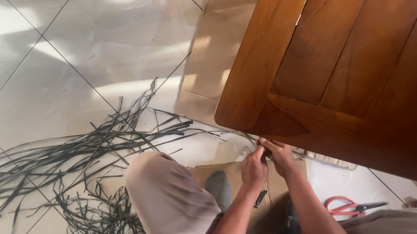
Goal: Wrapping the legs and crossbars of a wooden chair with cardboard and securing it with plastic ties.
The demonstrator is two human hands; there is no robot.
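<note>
Both hands meet at the lower edge of the wooden furniture piece [348,59], just below its rounded corner. The left hand [254,168] is curled closed, fingers pinched toward the wood, and a thin dark strip [261,198] hangs down from under it past the wrist; the hand seems to have hold of that strip, though the exact pinch is hidden by the knuckles. The right hand [280,157] is also closed, fingertips pressed up against the same spot on the edge, touching the left hand. Whether it grips the strip too or only steadies the wood cannot be told from this angle.

The hands sit close together probably because the work is fine and local: one hand to hold, the other to guide, at a single point on the rim.

The person sits on the floor with a bent knee in light trousers [168,200] to the left of the arms, and flattened cardboard [221,42] lies under the furniture and under the legs, likely to protect the pale floor tiles [31,74].

To the left, a loose tangle of long dark strips [72,164] is spread over the tiles, some ends reaching toward the hands, so fresh material lies near. A pair of red-handled scissors [352,206] rests on the floor to the right of the right forearm, near but untouched.
</note>
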